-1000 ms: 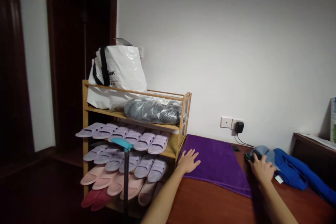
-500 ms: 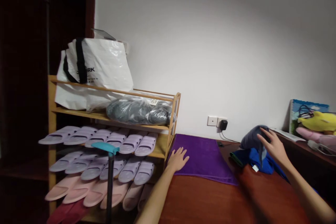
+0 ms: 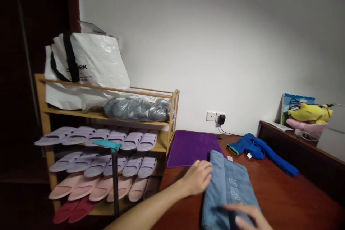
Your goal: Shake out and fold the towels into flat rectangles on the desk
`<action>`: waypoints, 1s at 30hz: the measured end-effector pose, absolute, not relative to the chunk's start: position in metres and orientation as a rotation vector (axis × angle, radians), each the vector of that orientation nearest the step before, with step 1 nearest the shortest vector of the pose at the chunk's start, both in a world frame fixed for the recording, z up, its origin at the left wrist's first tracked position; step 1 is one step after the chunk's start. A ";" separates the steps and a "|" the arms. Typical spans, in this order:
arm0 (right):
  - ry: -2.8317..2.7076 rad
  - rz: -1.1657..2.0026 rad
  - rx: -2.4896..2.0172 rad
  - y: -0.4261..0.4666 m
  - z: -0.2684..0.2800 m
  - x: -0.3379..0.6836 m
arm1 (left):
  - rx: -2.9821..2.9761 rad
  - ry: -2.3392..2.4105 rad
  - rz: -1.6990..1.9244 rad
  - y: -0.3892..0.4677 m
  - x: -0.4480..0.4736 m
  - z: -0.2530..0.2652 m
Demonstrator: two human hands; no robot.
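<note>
Grey-blue towel (image 3: 229, 190) flat on tabletop (image 3: 283, 197); left hand (image 3: 198, 178) curls over its edge, right hand (image 3: 249, 217) spread, pressing it flat.

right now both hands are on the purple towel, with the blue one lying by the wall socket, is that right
Not quite. In the head view both hands, left and right, are on the grey-blue towel, not the purple towel, which lies flat and untouched behind it. The blue one does lie by the wall socket.
</note>
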State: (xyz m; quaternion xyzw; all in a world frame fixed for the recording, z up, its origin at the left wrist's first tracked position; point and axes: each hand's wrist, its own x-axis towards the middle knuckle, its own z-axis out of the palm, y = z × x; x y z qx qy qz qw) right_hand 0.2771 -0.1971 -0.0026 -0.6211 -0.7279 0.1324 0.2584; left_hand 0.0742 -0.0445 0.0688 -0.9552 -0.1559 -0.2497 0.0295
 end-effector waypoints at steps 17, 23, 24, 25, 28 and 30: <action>-2.079 0.207 -2.209 -0.233 -0.011 0.351 | -3.033 0.087 -0.292 -0.106 0.140 0.048; -2.053 0.316 -2.044 -0.251 -0.008 0.362 | -3.008 -0.022 -0.194 -0.120 0.075 0.069; -2.045 0.334 -2.032 -0.253 -0.008 0.364 | -3.014 -0.071 -0.188 -0.120 0.064 0.071; -2.033 0.348 -2.023 -0.255 -0.007 0.365 | -3.021 -0.126 -0.178 -0.119 0.053 0.073; -1.971 0.378 -2.020 -0.259 -0.007 0.372 | -3.034 -0.265 -0.168 -0.117 0.026 0.078; -1.936 0.385 -2.032 -0.257 -0.006 0.374 | -3.015 -0.318 -0.241 -0.116 0.015 0.081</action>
